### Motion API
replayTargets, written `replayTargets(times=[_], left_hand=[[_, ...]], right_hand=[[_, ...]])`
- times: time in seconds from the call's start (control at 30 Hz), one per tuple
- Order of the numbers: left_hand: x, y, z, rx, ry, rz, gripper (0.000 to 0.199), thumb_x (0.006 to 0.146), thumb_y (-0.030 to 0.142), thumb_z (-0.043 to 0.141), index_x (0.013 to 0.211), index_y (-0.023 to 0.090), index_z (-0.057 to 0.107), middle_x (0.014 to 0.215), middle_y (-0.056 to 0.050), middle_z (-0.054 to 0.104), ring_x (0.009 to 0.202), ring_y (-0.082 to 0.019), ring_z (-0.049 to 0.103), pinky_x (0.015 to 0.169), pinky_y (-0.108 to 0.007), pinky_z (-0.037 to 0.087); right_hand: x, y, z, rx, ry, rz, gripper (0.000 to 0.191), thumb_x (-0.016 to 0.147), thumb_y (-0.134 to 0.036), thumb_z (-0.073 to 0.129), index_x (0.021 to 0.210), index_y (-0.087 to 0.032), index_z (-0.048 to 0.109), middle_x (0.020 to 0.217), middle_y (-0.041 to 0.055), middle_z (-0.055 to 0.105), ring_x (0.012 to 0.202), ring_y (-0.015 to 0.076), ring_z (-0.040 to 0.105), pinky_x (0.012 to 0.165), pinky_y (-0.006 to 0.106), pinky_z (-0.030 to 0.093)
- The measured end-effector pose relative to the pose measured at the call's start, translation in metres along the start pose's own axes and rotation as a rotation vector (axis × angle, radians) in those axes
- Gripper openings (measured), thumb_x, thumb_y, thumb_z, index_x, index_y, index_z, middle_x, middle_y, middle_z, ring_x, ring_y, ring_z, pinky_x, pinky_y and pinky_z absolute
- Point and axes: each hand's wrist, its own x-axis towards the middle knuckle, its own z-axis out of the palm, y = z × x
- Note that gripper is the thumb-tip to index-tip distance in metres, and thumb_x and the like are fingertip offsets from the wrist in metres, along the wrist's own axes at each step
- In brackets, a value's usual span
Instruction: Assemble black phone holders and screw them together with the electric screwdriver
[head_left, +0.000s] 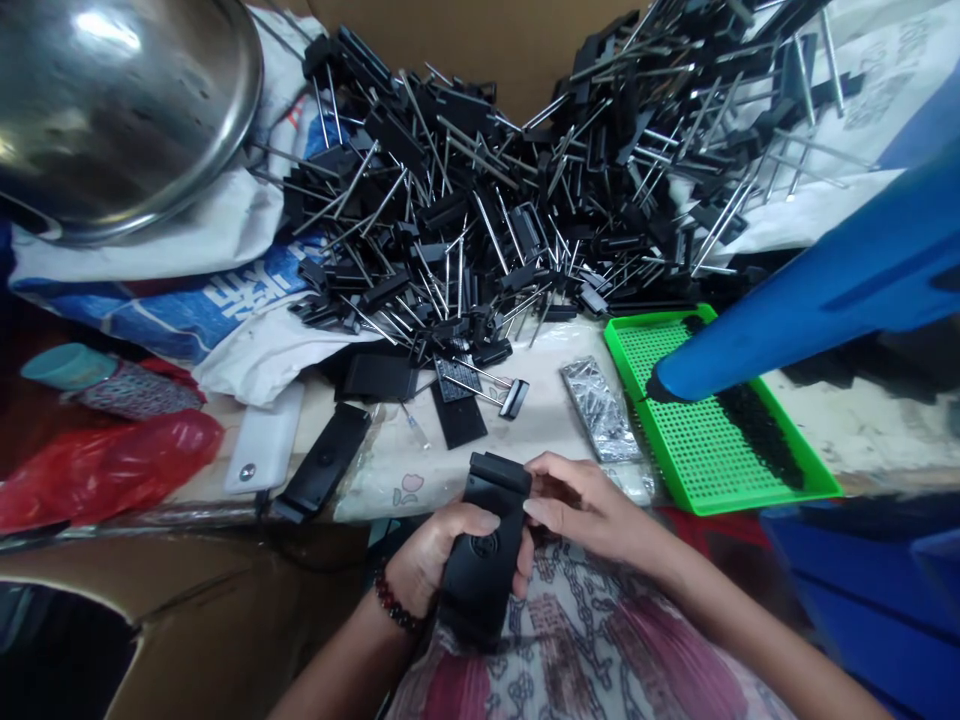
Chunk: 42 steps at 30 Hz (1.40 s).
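Steel bowl [112, 110] cut off top L; blue tapered thing [817, 280] runs off R edge (foil pack [600, 410] contents too small to tell); black plastic part [480, 590] partly behind L hand [435, 555].

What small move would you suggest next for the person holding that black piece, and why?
Probably the right hand should close its fingers around the top end of the black part. The left hand already grips it lower down, while the right fingers look extended and only lightly against it, so a firmer hold there would likely steady it.
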Motion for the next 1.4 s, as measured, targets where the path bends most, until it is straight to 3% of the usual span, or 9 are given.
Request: replayTargets(times=[0.33,0.47,0.63,0.73,0.9,1.03,1.2,1.3,1.4], left_hand=[[0.012,-0.006,-0.004,-0.073,-0.035,-0.027,0.046,0.061,0.047,0.051,0.069,0.005,0.07,0.063,-0.012,0.065,0.049,-0.016,0.056,0.05,-0.024,0.041],[0.007,0.002,0.001,0.064,0.029,0.01,0.044,0.065,0.047,0.053,0.077,0.007,0.069,0.069,-0.012,0.066,0.054,-0.017,0.059,0.05,-0.025,0.043],[-0.01,0.03,0.019,0.93,0.279,0.285,0.027,0.079,0.03,0.055,0.097,0.015,0.068,0.087,-0.008,0.07,0.082,-0.023,0.064,0.074,-0.031,0.05],[-0.014,0.039,0.027,1.513,0.385,0.508,0.041,0.077,0.02,0.056,0.118,0.017,0.059,0.106,-0.011,0.067,0.101,-0.03,0.061,0.089,-0.042,0.048],[-0.01,0.037,0.027,1.818,0.452,0.646,0.043,0.079,0.023,0.06,0.12,0.011,0.056,0.105,-0.017,0.066,0.095,-0.032,0.062,0.082,-0.047,0.051],[-0.009,0.038,0.025,1.508,0.504,0.604,0.045,0.074,0.027,0.067,0.116,0.014,0.061,0.108,-0.014,0.066,0.102,-0.034,0.06,0.091,-0.048,0.047],[-0.002,0.039,0.021,0.208,0.428,0.412,0.039,0.08,0.044,0.06,0.108,0.017,0.062,0.08,-0.004,0.067,0.07,-0.019,0.064,0.063,-0.029,0.051],[0.006,0.041,0.021,-0.267,0.33,0.432,0.036,0.078,0.04,0.061,0.104,0.015,0.061,0.074,-0.003,0.065,0.06,-0.016,0.062,0.056,-0.025,0.05],[0.012,0.046,0.024,-0.41,0.301,0.484,0.03,0.078,0.036,0.06,0.097,0.014,0.062,0.07,-0.003,0.064,0.058,-0.015,0.061,0.058,-0.026,0.053]], right_hand=[[0.001,0.018,0.002,0.067,0.01,0.001,0.035,0.088,-0.051,0.057,0.096,-0.016,0.055,0.068,-0.0016,0.055,0.058,0.0113,0.048,0.052,0.022,0.035],[0.0,0.02,0.003,0.082,0.017,0.003,0.036,0.089,-0.052,0.055,0.098,-0.017,0.054,0.067,-0.0026,0.054,0.057,0.0112,0.047,0.052,0.023,0.036],[-0.002,0.019,-0.003,-0.058,0.101,-0.048,0.029,0.091,-0.042,0.053,0.105,-0.017,0.055,0.07,-0.0023,0.053,0.058,0.0112,0.046,0.052,0.023,0.034],[-0.003,0.017,-0.007,-0.133,0.115,-0.084,0.025,0.089,-0.035,0.053,0.106,-0.018,0.057,0.078,-0.0003,0.057,0.063,0.0122,0.048,0.055,0.023,0.035],[-0.004,0.014,-0.011,-0.182,0.15,-0.097,0.023,0.09,-0.033,0.052,0.108,-0.019,0.058,0.084,0.0016,0.061,0.069,0.0143,0.054,0.059,0.025,0.041],[-0.008,0.012,-0.019,-0.205,0.274,-0.099,0.02,0.091,-0.032,0.053,0.106,-0.02,0.059,0.081,0.0016,0.061,0.063,0.0133,0.056,0.054,0.024,0.043],[-0.01,0.007,-0.033,-0.105,0.427,-0.154,0.021,0.09,-0.037,0.058,0.103,-0.021,0.061,0.08,0.0016,0.063,0.06,0.0127,0.059,0.054,0.024,0.046],[-0.005,0.007,-0.024,-0.064,0.175,-0.012,0.029,0.088,-0.046,0.059,0.088,-0.017,0.065,0.064,0.0011,0.061,0.055,0.013,0.057,0.05,0.023,0.041],[0.002,0.014,-0.002,0.147,-0.119,0.154,0.043,0.082,-0.057,0.061,0.078,-0.015,0.063,0.061,0.001,0.059,0.05,0.011,0.054,0.046,0.022,0.039]])
